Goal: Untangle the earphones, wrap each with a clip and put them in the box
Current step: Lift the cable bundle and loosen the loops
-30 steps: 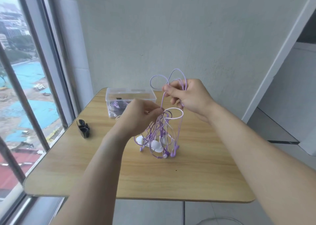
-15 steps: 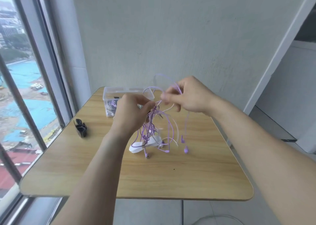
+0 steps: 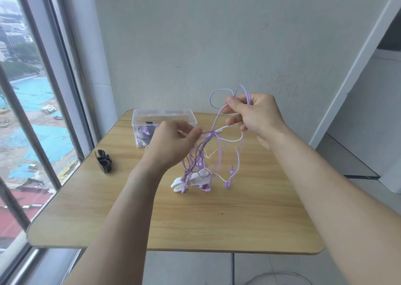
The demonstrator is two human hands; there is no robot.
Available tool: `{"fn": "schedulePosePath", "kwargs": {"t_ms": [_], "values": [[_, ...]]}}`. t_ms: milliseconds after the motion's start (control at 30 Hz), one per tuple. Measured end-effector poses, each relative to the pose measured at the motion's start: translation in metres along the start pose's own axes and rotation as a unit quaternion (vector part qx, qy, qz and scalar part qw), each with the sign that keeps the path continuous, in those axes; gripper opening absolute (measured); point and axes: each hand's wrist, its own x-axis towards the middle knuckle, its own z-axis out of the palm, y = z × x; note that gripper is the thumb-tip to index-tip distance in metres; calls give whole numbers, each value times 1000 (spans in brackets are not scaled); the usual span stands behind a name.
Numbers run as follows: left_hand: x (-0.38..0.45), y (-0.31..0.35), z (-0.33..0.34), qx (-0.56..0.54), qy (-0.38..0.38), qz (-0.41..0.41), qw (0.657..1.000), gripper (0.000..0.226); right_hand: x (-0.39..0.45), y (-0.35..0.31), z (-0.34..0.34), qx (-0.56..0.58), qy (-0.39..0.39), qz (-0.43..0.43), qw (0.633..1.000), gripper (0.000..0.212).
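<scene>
A tangle of purple and white earphones (image 3: 213, 154) hangs above the wooden table (image 3: 217, 219). My left hand (image 3: 171, 145) pinches the cords at the knot. Higher and to the right, my right hand (image 3: 253, 115) grips cord loops that stick up above its fingers. Earbuds and white clips (image 3: 191, 180) dangle at the bottom of the tangle, touching the tabletop. A clear plastic box (image 3: 163, 120) stands at the table's far left and holds a wrapped purple earphone bundle (image 3: 144, 133).
Black clips (image 3: 103, 159) lie near the table's left edge, beside the window (image 3: 32, 111). A wall runs behind the table. The table's front edge is rounded, and a thin leg shows below it.
My right hand has risen and pulled cord loops up and to the right, stretching the tangle. My left hand stays pinched at the knot. The view has shifted slightly.
</scene>
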Motion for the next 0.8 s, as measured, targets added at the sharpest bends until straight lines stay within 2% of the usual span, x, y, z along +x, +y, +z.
{"fn": "schedulePosePath", "kwargs": {"t_ms": [100,233,333,500,633,733,800], "values": [[-2,3,5,-36,-44,45,997,10,-6,-5,2,-15,-85,-14,996,13],[-6,5,10,-47,-84,75,993,11,-10,-9,4,-10,-121,-27,992,12],[-5,4,13,-35,-73,72,994,11,-11,-4,4,-12,-145,-6,989,13],[0,-7,10,-43,-4,-6,999,17,-8,30,-12,-38,-70,68,994,9],[1,-12,6,-119,1,-87,989,20,-16,67,-28,-27,-100,167,980,8],[-1,-18,6,-109,-89,-109,984,21,-30,85,-23,10,-118,140,983,8],[-3,-21,7,-99,-153,-126,975,22,-33,94,-17,-38,-112,118,986,18]]}}
